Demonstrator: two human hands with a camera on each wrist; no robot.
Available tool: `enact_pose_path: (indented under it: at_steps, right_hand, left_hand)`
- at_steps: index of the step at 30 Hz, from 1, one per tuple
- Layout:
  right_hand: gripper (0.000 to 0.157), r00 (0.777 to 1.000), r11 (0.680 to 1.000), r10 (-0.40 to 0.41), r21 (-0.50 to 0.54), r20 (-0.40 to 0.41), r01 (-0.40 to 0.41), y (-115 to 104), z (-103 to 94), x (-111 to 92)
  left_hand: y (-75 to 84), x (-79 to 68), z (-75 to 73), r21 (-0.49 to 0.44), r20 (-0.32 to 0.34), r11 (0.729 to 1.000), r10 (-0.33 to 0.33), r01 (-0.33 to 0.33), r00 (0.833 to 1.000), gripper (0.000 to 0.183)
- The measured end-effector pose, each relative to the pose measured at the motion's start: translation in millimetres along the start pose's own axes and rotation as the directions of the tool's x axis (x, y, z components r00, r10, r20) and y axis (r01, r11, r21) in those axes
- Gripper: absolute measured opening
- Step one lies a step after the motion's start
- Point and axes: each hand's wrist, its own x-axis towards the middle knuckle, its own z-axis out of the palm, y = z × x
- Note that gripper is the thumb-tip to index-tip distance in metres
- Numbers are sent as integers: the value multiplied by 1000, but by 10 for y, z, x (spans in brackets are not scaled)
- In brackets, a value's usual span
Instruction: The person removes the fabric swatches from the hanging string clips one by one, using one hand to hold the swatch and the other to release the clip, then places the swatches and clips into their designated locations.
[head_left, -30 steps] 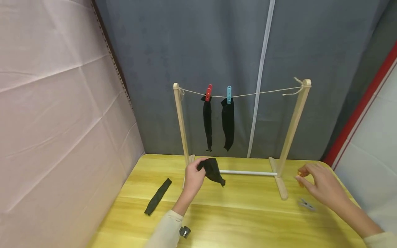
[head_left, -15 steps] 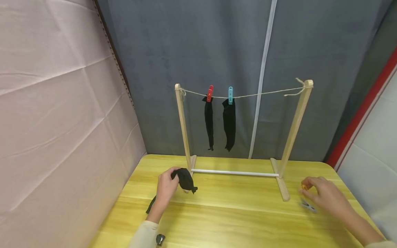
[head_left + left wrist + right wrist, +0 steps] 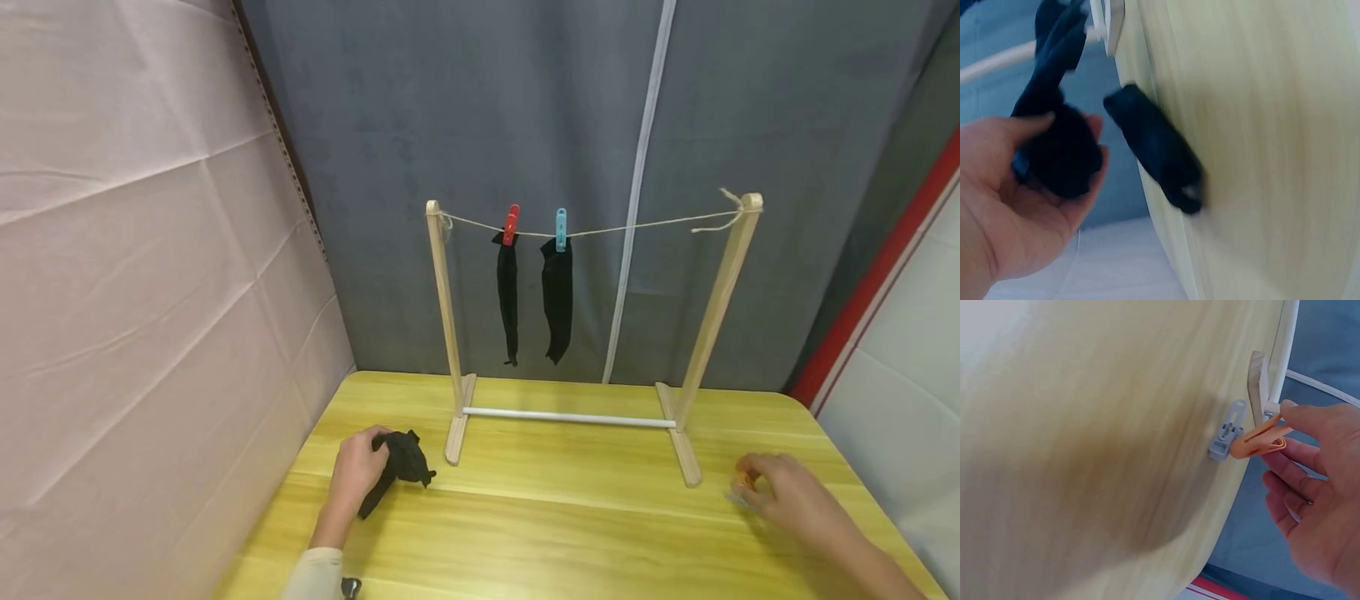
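My left hand (image 3: pixel 357 467) pinches a limp black sock (image 3: pixel 407 458) between thumb and fingers, just above the left part of the table. Beneath it lies another black sock (image 3: pixel 1154 147), partly hidden in the head view. At the right, my right hand (image 3: pixel 801 502) holds an orange clothespin (image 3: pixel 1259 440) between thumb and fingers, low over the table. A grey clothespin (image 3: pixel 1229 432) lies on the tabletop beside it; whether the two touch I cannot tell. Two more black socks hang from the string, one under a red clothespin (image 3: pixel 511 225), one under a light blue clothespin (image 3: pixel 561 230).
A wooden stand with a left post (image 3: pixel 444 308) and a right post (image 3: pixel 718 308) carries the string (image 3: pixel 660 222). A white rod (image 3: pixel 570 417) joins its feet low down. Grey curtain (image 3: pixel 390 167) stands behind the wooden table (image 3: pixel 570 517), pale cloth (image 3: pixel 150 250) to the left.
My left hand has carried its sock leftward and down, over the sock on the table. My right hand has lowered slightly with the orange clothespin, toward the grey one.
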Motion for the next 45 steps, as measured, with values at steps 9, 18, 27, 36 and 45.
enact_pose_path:
  at_steps: [9, 18, 27, 36, 45]
  right_hand:
    - [23, 1000, 999, -9, -48, 2, 9, 11, 140, -51]
    - [27, 1000, 998, 15, -67, 22, -14, 39, 206, -107]
    - [30, 1000, 996, 9, -91, -3, -9, 38, 229, -113]
    - [60, 998, 997, 56, -53, 33, -54, -15, 144, -45]
    - [84, 999, 998, 38, -43, -33, -39, -324, -221, 37]
  left_hand:
    - [-219, -53, -25, 87, 78, 996, -41, 34, 996, 19]
    - [-268, -112, -32, 137, 140, 990, -55, 36, 989, 19]
    - [-88, -169, -211, 148, 290, 989, -57, 14, 955, 50]
    - [94, -74, -248, 94, 185, 996, -21, 3, 982, 104]
    - [488, -3, -217, -75, 85, 993, 99, -93, 991, 99]
